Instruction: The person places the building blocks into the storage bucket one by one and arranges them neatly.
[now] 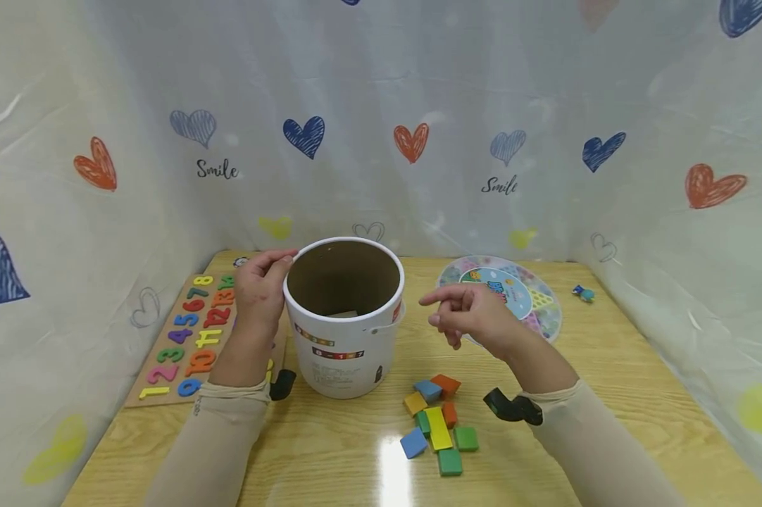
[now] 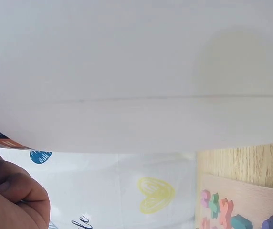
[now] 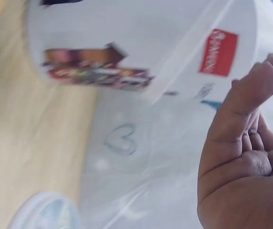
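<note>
A white bucket (image 1: 339, 359) with printed labels and a wire handle stands upright in the middle of the table. My left hand (image 1: 262, 289) holds it at the left of its rim, thumb and fingertips right at the edge. In the left wrist view the bucket's white wall (image 2: 136, 71) fills most of the picture, with bent fingers beside it. Off the bucket's right side, my right hand (image 1: 476, 317) hovers with its index finger extended and the others loosely bent, holding nothing. Inside the bucket, a pale piece (image 1: 344, 314) shows low down; the rest of the bottom is hidden.
Several coloured wooden blocks (image 1: 440, 428) lie in a cluster in front of the bucket. A number puzzle board (image 1: 159, 384) is at the left, partly behind my left arm. Behind my right hand lies a round game board (image 1: 548, 320). A small blue-green toy (image 1: 584, 293) sits far right.
</note>
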`<state>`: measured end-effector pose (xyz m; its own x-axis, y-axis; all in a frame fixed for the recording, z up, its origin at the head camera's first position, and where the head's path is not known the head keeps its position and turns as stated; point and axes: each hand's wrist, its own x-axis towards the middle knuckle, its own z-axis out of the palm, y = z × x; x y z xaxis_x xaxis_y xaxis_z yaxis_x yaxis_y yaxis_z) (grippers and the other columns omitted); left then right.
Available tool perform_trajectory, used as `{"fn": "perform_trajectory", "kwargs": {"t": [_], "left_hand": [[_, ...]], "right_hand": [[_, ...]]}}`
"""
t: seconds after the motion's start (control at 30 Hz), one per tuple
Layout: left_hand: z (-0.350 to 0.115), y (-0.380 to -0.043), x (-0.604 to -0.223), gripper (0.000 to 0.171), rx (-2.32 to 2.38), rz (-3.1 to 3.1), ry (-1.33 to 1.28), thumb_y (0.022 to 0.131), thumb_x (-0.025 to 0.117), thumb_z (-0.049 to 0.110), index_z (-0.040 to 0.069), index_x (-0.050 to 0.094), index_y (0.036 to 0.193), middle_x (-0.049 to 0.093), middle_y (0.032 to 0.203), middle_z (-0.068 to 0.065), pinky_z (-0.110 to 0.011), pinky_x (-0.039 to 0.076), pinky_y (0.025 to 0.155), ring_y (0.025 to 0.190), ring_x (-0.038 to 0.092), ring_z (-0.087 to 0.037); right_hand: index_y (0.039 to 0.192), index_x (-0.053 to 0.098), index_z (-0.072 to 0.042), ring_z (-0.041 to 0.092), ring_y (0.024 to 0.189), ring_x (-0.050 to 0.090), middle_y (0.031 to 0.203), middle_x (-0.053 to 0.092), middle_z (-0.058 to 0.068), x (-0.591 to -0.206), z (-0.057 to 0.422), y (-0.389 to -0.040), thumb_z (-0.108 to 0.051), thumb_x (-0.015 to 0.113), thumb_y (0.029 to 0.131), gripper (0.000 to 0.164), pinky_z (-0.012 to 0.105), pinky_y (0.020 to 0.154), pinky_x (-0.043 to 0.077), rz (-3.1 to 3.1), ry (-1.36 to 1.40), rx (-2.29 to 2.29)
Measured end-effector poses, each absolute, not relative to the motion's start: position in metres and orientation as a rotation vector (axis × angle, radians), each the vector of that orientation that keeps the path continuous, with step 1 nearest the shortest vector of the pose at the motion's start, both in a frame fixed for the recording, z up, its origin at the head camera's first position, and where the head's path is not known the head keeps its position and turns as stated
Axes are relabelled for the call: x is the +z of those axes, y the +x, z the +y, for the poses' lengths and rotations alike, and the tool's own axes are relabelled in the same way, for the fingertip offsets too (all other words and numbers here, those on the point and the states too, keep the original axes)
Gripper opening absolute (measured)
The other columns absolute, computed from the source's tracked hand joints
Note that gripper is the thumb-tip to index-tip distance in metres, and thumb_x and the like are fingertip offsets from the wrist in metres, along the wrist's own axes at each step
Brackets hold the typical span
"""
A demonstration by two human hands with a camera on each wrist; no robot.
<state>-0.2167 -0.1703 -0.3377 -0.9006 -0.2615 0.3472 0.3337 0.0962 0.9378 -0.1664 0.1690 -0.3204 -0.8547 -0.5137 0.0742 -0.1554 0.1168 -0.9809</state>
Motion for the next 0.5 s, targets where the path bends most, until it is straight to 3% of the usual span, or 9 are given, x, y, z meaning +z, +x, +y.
{"fn": "perform_trajectory", "kwargs": {"t": [0.23, 0.5], "left_hand": [[-0.170, -0.215, -0.339, 0.025, -1.871, -1.953, -0.053, 0.093, 0.059, 0.027, 0.008, 0.071, 0.103, 0.065, 0.105, -0.003, -0.037, 0.054, 0.081, 0.097, 0.058, -0.019], [-0.171, -0.217, -0.339, 0.026, -1.847, -1.958, -0.050, 0.093, 0.059, 0.030, 0.008, 0.071, 0.103, 0.065, 0.104, -0.003, -0.043, 0.052, 0.083, 0.097, 0.058, -0.021]], "right_hand": [[0.118, 0.061, -0.002, 0.019, 0.051, 0.051, 0.068, 0.057, 0.014, -0.385, 0.210, -0.152, -0.013, 0.066, 0.087, 0.033, 0.037, 0.051, 0.052, 2.215, -0.461, -1.493], [0.108, 0.065, -0.008, 0.016, 0.049, 0.051, 0.063, 0.057, 0.006, -0.426, 0.219, -0.142, -0.028, 0.079, 0.076, 0.040, 0.031, 0.048, 0.050, 2.366, -0.329, -1.290]]}}
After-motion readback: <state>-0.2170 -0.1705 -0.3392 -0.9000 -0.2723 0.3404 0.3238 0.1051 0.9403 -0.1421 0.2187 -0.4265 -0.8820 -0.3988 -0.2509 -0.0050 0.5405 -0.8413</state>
